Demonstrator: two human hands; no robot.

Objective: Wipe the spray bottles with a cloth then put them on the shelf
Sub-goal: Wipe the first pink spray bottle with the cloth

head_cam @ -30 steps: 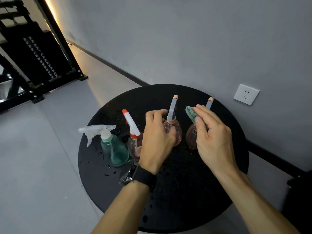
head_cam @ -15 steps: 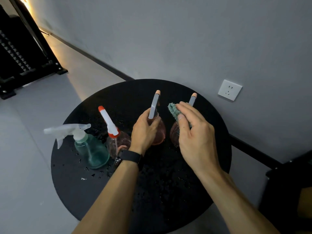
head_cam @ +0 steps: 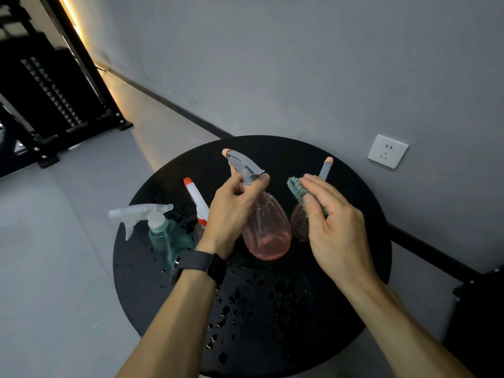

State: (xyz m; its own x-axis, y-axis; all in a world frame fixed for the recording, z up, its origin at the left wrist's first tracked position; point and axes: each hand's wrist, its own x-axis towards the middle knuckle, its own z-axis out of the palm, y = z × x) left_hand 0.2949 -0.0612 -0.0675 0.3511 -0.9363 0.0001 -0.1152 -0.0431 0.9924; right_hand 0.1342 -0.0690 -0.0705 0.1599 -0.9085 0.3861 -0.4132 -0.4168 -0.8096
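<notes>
A grey wall (head_cam: 300, 64) ran behind the scene, carrying a white socket (head_cam: 387, 151) at the right, and a black rack (head_cam: 49, 99) stood on the floor at the far left. A round black table (head_cam: 272, 309), spotted with water droplets, occupied the centre. The left hand (head_cam: 231, 211), with a dark watch (head_cam: 199, 264) on its wrist, had its fingers and thumb curled round the neck of a pink spray bottle (head_cam: 267, 227) just below its grey trigger head, and the bottle hung tilted, its base towards the near side; whether the base touched the table could not be told. The right hand (head_cam: 335, 227) was just right of that bottle, with the thumb pinching a green cloth (head_cam: 296, 188) against nearly straight fingers. A second pink spray bottle (head_cam: 300, 225) stood on the table behind the right hand, mostly hidden, its grey nozzle rising at the far side. A green spray bottle (head_cam: 166, 236) with a white trigger head stood at the left of the table. Between it and the left hand stood a clear spray bottle (head_cam: 200, 211) with a white and orange head, its body largely hidden by the left hand.
</notes>
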